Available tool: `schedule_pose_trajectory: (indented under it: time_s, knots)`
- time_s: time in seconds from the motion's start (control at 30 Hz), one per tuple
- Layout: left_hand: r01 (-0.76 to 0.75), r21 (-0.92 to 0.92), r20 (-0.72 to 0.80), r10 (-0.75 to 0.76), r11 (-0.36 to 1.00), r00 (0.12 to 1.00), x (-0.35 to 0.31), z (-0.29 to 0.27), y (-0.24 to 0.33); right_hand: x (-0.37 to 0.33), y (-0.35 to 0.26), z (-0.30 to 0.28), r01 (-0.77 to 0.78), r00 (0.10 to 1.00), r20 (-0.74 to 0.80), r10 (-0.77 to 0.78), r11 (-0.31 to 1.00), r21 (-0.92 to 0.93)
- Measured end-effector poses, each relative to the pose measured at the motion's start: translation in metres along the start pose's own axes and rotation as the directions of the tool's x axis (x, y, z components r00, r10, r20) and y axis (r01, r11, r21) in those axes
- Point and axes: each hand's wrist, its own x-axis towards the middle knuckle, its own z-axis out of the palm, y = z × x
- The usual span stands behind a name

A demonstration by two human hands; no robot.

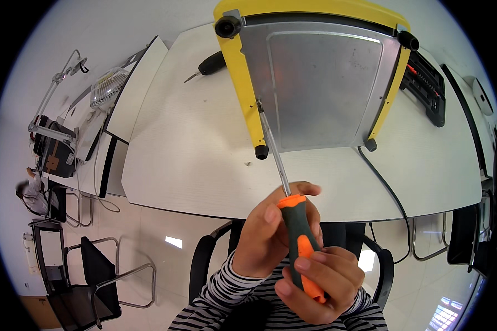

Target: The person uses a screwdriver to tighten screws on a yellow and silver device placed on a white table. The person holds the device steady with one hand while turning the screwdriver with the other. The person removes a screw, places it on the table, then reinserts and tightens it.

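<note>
A yellow appliance point(243, 66) lies on its side on the white table point(188, 149), its bare metal base plate point(320, 88) facing me, with black feet at the corners. Both hands hold one long screwdriver point(301, 237) with an orange and dark green handle. My left hand point(270, 231) grips the upper handle near the shaft. My right hand point(320, 281) wraps the handle's lower end. The steel shaft point(273, 151) runs up to the left edge of the base plate, its tip at a screw spot on the yellow frame.
A second screwdriver with a black handle point(211, 64) lies on the table at the back left. A black tool case point(425, 83) sits at the right. The appliance's black cord point(386, 187) trails off the table's front edge. A small fan point(107, 88), chairs and desks stand at the left.
</note>
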Motion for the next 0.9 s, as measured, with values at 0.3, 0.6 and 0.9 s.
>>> schedule_pose_trajectory:
  time_s: [0.3,0.6,0.9]
  knots:
    - [-0.012,0.055,0.012,0.011,0.998,1.0,-0.006,-0.004,-0.003,-0.003,-0.001,0.0,0.009,0.999,-0.038,-0.013,0.993,-0.115]
    - [0.017,-0.091,0.015,-0.015,0.996,1.0,-0.008,0.006,-0.009,0.001,0.003,-0.002,0.017,1.0,-0.017,-0.019,0.995,-0.099]
    - [-0.021,0.083,-0.028,0.023,0.996,0.999,-0.003,0.006,-0.01,0.0,0.003,0.004,0.006,0.998,-0.064,-0.013,0.995,-0.101]
